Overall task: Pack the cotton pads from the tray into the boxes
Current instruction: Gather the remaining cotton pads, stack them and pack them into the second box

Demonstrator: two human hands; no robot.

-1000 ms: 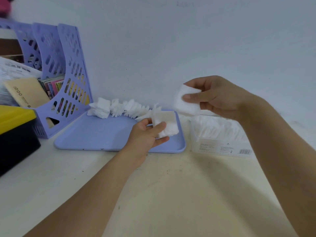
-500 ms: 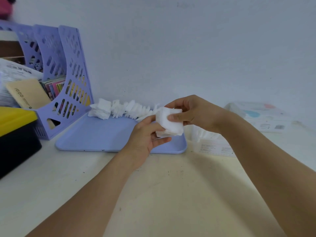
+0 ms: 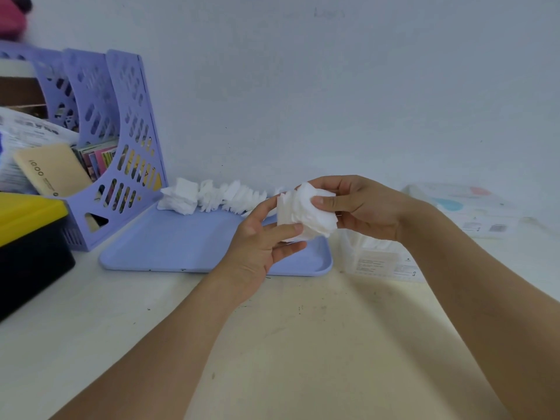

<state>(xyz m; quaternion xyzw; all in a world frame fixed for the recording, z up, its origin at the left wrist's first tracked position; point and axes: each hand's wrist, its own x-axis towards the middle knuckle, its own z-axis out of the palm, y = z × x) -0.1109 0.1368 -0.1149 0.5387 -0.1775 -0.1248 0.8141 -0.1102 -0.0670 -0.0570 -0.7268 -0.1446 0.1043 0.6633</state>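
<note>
While the tray (image 3: 169, 247) is lying behind, both the left hand (image 3: 260, 244) and right hand (image 3: 360, 207) are gripping a stack of cotton pads (image 3: 306, 213).

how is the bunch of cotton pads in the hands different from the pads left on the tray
The held stack of cotton pads is bunched together, up off the lilac tray, pinched between the right hand and left hand. The row of pads is spread out in a line along the tray's far edge, untouched. Both are white and square.
</note>
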